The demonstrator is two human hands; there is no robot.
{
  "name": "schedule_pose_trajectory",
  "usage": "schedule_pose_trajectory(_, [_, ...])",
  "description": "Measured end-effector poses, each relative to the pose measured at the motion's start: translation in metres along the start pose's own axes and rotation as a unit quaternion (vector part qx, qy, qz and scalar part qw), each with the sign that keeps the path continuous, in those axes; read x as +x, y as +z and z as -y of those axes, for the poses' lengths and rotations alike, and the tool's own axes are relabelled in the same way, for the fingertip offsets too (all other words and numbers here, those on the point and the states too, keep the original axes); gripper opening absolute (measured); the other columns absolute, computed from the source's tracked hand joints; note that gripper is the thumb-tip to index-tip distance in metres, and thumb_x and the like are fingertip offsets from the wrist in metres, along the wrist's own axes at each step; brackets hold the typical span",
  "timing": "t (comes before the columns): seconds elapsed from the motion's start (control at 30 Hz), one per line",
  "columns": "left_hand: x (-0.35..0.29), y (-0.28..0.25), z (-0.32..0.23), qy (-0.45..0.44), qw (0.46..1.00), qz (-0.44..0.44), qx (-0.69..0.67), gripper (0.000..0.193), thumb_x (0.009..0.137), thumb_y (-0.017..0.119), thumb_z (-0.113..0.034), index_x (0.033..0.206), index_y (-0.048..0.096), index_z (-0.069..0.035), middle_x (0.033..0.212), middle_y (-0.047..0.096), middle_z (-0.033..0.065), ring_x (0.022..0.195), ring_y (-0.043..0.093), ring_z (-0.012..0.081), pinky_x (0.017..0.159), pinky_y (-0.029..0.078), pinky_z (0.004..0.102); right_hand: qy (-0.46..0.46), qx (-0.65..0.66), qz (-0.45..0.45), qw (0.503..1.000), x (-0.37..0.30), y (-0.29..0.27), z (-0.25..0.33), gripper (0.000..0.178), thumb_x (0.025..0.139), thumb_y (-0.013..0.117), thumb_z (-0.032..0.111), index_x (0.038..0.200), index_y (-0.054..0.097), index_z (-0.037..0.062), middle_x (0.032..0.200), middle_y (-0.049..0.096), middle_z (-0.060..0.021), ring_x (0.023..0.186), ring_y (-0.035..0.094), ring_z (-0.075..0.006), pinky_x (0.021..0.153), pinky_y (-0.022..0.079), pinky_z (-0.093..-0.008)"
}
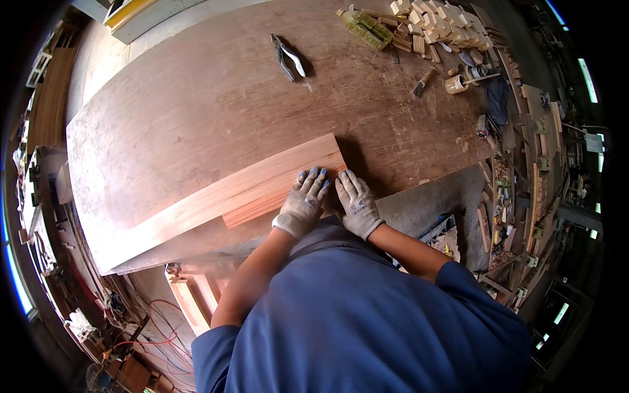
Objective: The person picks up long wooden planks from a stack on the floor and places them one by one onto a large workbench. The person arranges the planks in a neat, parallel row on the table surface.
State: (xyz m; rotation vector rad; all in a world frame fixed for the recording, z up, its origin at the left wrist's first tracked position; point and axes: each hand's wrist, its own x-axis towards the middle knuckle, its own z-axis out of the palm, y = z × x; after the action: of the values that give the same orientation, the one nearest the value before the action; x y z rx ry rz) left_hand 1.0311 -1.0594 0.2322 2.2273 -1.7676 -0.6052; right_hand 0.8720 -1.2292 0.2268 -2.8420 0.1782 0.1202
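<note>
A long, pale wooden board point(242, 178) lies along the near edge of the workbench, with a shorter, redder wood strip point(252, 208) against its near side. My left hand point(304, 204), in a grey work glove with blue-stained fingertips, rests flat on the wood near its right end, fingers stretched out. Just beside it, my right hand point(357, 204) wears a matching glove. Its fingers are extended and lie at the board's right end; whether they press on the end face I cannot tell. Neither hand is wrapped round anything.
On the brown workbench point(196, 105) lie pliers point(288, 57) with one dark and one white handle. A yellowish plastic bottle point(365, 29), stacked wood blocks point(445, 26), a brush point(424, 82) and a small pot point(455, 84) sit at the far right. Red cables point(154, 340) trail on the floor, lower left.
</note>
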Motion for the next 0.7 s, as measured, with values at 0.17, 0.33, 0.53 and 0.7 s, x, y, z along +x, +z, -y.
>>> schedule_pose_trajectory(0.17, [-0.032,0.019,0.01,-0.036,0.999,-0.014,0.002,0.083,0.093,0.074,-0.039,0.161,0.043,-0.003,0.175,0.031,0.0203,0.164,0.023,0.038,0.135,0.016,0.0538,-0.01,-0.008,0.002,1.0,-0.001,-0.002,-0.006,0.089,0.082,0.08,0.028,0.158,0.045,-0.0027,0.168,0.038,-0.0246,0.157,0.034,-0.042,0.127,0.029,-0.0561])
schedule_pose_trajectory(0.33, [-0.073,0.02,0.018,-0.091,0.994,-0.061,-0.009,0.082,0.092,0.075,-0.041,0.158,0.047,0.0,0.17,0.037,0.0226,0.162,0.026,0.0407,0.134,0.017,0.0554,0.009,-0.019,-0.008,1.0,0.008,0.002,-0.012,0.092,0.084,0.083,0.034,0.159,0.044,-0.0017,0.17,0.033,-0.0237,0.156,0.033,-0.0423,0.127,0.03,-0.0556])
schedule_pose_trajectory(0.53, [-0.121,0.022,0.041,-0.231,0.966,-0.116,0.011,0.089,0.091,0.078,-0.039,0.16,0.04,0.002,0.17,0.034,0.0263,0.161,0.026,0.0437,0.133,0.017,0.0579,0.008,-0.01,-0.006,1.0,0.037,-0.005,-0.015,0.097,0.082,0.085,0.033,0.16,0.041,-0.0031,0.171,0.029,-0.0252,0.155,0.033,-0.0432,0.127,0.03,-0.055])
schedule_pose_trajectory(0.7, [-0.15,0.02,0.056,-0.323,0.934,-0.155,0.001,0.094,0.091,0.08,-0.037,0.163,0.034,0.003,0.172,0.03,0.0275,0.162,0.023,0.0457,0.133,0.016,0.058,0.027,-0.028,0.022,0.999,0.049,-0.011,-0.003,0.101,0.081,0.087,0.036,0.161,0.039,-0.0043,0.171,0.029,-0.0252,0.156,0.032,-0.0428,0.127,0.03,-0.0546])
